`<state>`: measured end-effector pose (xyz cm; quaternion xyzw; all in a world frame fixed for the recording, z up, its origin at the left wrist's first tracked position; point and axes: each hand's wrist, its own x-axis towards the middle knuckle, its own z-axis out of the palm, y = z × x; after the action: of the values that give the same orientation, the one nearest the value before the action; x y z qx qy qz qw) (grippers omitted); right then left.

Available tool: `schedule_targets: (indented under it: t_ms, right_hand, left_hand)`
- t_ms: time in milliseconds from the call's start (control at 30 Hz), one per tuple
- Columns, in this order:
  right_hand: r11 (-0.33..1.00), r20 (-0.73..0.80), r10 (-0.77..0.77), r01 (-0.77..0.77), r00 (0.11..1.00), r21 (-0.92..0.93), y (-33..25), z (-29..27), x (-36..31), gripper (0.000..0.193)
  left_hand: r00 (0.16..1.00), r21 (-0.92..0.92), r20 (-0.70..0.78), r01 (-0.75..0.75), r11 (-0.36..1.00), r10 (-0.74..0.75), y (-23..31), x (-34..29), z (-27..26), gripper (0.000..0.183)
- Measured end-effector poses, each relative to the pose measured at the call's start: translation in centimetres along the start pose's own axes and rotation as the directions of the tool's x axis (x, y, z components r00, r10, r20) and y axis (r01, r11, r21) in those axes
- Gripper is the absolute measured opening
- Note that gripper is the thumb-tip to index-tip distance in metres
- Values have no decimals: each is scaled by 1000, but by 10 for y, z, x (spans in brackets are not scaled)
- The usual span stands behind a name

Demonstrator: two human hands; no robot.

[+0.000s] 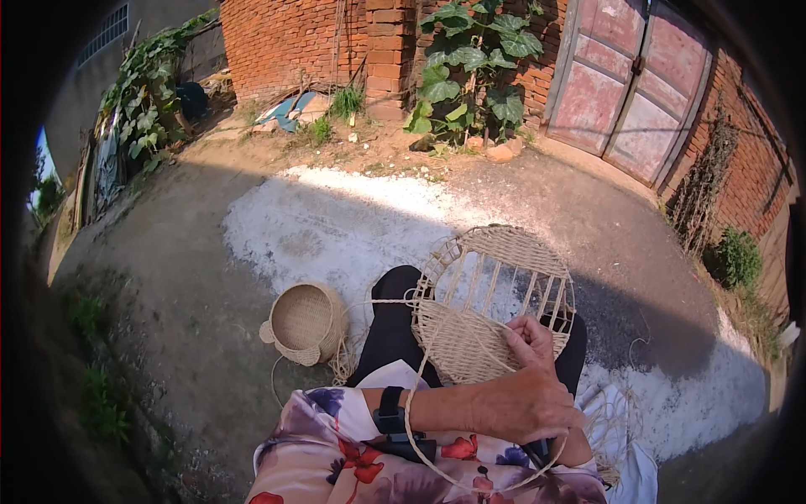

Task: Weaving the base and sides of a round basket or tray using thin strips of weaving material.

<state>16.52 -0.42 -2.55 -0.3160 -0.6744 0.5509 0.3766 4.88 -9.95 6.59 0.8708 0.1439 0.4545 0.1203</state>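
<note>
A round, flat straw-coloured woven piece [462, 344] rests over my knees. Its near and far parts are closely woven; bare spokes [478, 281] cross the gap between. With thumb and fingers pinched, my right hand [531, 338] grips the weave at its near right. My left hand [546, 412] crosses above my right wrist, its fingers curled closed. From the weave, a pale cord [409, 412] loops over my left forearm and lap and runs up to my left hand, whose fingers partly hide it. Another strand [390, 301] reaches left from the rim.
A small woven basket [309, 323] with ear-like tabs stands on the ground left of my knees, loose cord [342, 365] beside it. White cloth [630, 445] lies at lower right. Beyond are leafy plants [470, 67], a brick wall [285, 42] and a faded red metal door [634, 84].
</note>
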Motion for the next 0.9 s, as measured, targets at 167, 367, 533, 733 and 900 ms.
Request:
schedule_targets:
  t_ms: [167,367,533,733,900]
  right_hand:
    - [995,-25,-52,50,998,-86,3,0,0,13]
    - [997,-14,-48,47,999,-68,0,3,0,12]
    - [984,-35,-87,80,996,-158,5,1,0,12]
    - [984,-37,-84,77,996,-158,2,2,-1,12]
    - [986,-54,-84,75,995,-150,2,4,-2,12]
  left_hand:
    - [760,275,204,561,781,-617,-14,-85,-82,14]
    - [232,328,514,836,440,-826,-28,-172,-139,20]
    - [632,559,-225,707,434,-741,-34,-151,-159,16]
    - [762,547,-164,598,586,-626,-61,-125,-124,18]
    - [778,561,-168,580,590,-605,-69,-117,-121,14]
